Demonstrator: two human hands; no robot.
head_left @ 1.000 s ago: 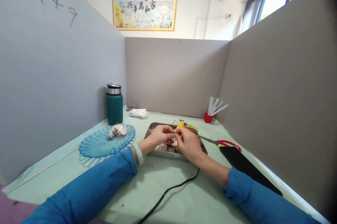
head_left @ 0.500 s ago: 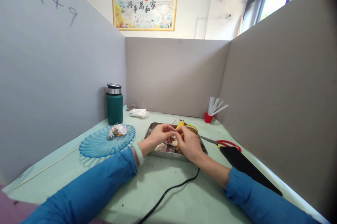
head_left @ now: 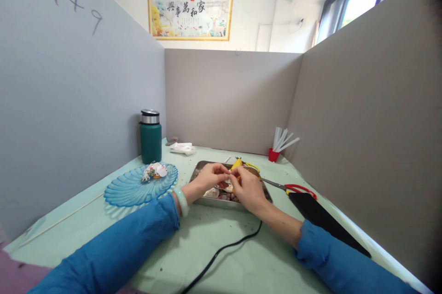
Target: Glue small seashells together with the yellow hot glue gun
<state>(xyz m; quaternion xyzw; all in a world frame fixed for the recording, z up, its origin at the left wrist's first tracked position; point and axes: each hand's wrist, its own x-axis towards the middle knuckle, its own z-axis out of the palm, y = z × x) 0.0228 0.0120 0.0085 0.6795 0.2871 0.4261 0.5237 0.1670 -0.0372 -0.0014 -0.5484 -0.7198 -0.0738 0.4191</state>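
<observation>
Over a metal tray [head_left: 221, 202], my left hand [head_left: 207, 181] and my right hand [head_left: 249, 189] meet with their fingertips pinched together. Whatever sits between the fingers is too small and too covered to name. Several shells [head_left: 211, 193] and small stone-like pieces lie in the tray beneath, partly hidden by both hands. To the left, a blue fluted glass plate [head_left: 127, 193] carries a small cluster of shells [head_left: 154, 171]. A yellow tool, perhaps a glue gun [head_left: 236, 163], rests at the tray's far edge.
Red-handled scissors [head_left: 299, 189] and a black flat object [head_left: 324, 220] lie on the right. A red cup [head_left: 274, 155] holds white sticks. A green bottle [head_left: 151, 140] stands behind the plate. A black cable [head_left: 221, 250] crosses the front. Grey partitions [head_left: 231, 96] surround the table.
My fingertips have shifted very slightly against each other above the tray. The other things have stayed where they were.
</observation>
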